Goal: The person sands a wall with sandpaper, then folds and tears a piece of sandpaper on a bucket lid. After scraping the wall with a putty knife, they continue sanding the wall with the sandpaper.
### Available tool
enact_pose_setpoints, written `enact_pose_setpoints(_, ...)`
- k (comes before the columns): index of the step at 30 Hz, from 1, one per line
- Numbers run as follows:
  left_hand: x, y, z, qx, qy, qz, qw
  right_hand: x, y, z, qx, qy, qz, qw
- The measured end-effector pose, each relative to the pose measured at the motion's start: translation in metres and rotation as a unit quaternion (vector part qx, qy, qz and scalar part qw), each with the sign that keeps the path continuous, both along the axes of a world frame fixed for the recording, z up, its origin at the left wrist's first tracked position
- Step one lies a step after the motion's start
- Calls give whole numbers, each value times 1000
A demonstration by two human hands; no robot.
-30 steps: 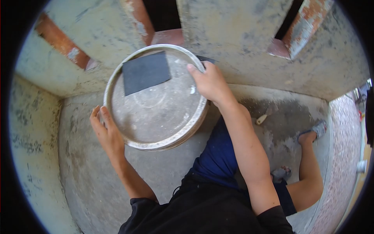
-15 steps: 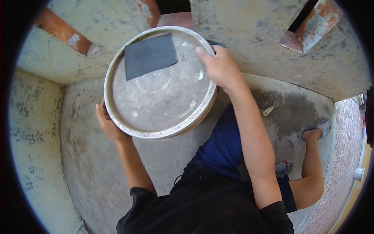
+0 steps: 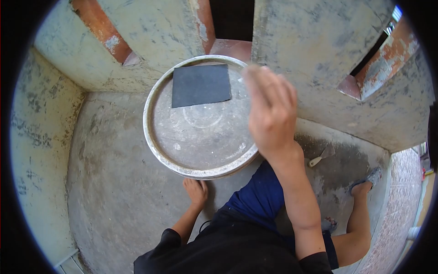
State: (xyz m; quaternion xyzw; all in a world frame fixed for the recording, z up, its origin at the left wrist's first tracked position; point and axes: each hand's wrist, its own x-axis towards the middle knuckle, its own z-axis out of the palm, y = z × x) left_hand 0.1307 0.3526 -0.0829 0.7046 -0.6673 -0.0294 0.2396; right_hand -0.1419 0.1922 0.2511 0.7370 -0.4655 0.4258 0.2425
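Observation:
A large round tub (image 3: 196,141), flat face up with a raised pale rim, stands in front of me. On that face lies a dark grey rectangular sheet that looks like sandpaper (image 3: 201,85). My right hand (image 3: 273,109) is over the tub's right edge, blurred, its fingers stretched out and nothing visible in them. Lower down, my left hand (image 3: 196,190) reaches towards the tub's near side. Its fingers look straight, but their tips are hidden beneath the rim, so whether they touch the tub cannot be told.
A scraper (image 3: 316,160) with a pale handle lies on the concrete floor (image 3: 114,160) to the right. Stained walls with slot openings (image 3: 299,59) stand close behind the tub. My legs and a sandalled foot (image 3: 365,180) are at the right.
My right hand has come off the tub's rim. My left hand has shifted from its left side to its near side, lower down. The tub appears further right and lower in view.

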Motion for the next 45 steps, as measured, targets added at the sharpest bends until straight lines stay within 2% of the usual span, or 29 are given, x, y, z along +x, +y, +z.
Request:
enact_pose_setpoints(1, -7, 3, 1, 0, 3, 9, 1000, 8, 8, 2, 0, 3, 9, 1000)
enact_pose_setpoints(3, -13, 11, 2, 27, -21, -45, 998, 29, 32, 9, 102, 58, 208, 971)
enact_pose_setpoints(5, -12, 20, -5, 36, -25, -40, 998, 47, 49, 16, 149, 67, 265, 950)
enact_pose_setpoints(6, -9, 21, -4, 60, -31, -79, 995, 52, 53, 17, 191, 74, 310, 929)
enact_pose_setpoints(7, -9, 18, 5, 83, -39, -119, 989, 54, 54, 17, 194, 74, 318, 925)
enact_pose_setpoints(9, -9, 21, 19, 52, -61, -124, 989, 58, 54, 14, 236, 66, 340, 908)
enact_pose_setpoints(10, -13, 18, 24, 38, -38, -105, 993, 60, 51, 11, 238, 60, 346, 906)
enact_pose_setpoints(12, -14, 13, 36, 13, 6, -75, 997, 60, 48, 5, 236, 131, 351, 897)
enact_pose_setpoints(19, -47, -48, 69, -98, 182, 9, 978, 66, 50, 3, 230, 115, 322, 911)
enact_pose_setpoints(24, -7, -73, 99, -195, 313, 69, 927, 63, 53, 3, 238, 118, 329, 906)
enact_pose_setpoints(28, 34, -99, 130, -277, 419, 126, 855, 62, 54, 5, 229, 135, 330, 906)
enact_pose_setpoints(29, 34, -103, 142, -280, 421, 128, 853, 62, 54, 5, 231, 136, 328, 906)
enact_pose_setpoints(31, 27, -104, 194, -392, 223, 17, 892, 62, 56, 6, 230, 139, 330, 905)
enact_pose_setpoints(33, 20, -100, 218, -414, 181, -16, 892, 61, 55, 8, 237, 150, 326, 903)
enact_pose_setpoints(35, 13, -93, 237, -436, 83, -106, 890, 61, 54, 10, 240, 154, 326, 901)
enact_pose_setpoints(37, 0, -89, 259, -433, 84, -114, 890, 60, 55, 10, 247, 157, 321, 901)
enact_pose_setpoints(39, -8, -92, 267, -374, 91, -180, 905, 59, 54, 12, 236, 78, 352, 902)
enact_pose_setpoints(40, -11, -93, 266, -381, 115, -166, 902, 56, 54, 14, 231, 85, 344, 906)
enact_pose_setpoints(42, -12, -92, 268, -372, 124, -165, 905, 50, 54, 17, 258, 26, 376, 889)
enact_pose_setpoints(45, -13, -87, 267, -368, 138, -161, 905, 47, 53, 13, 237, 47, 363, 900)
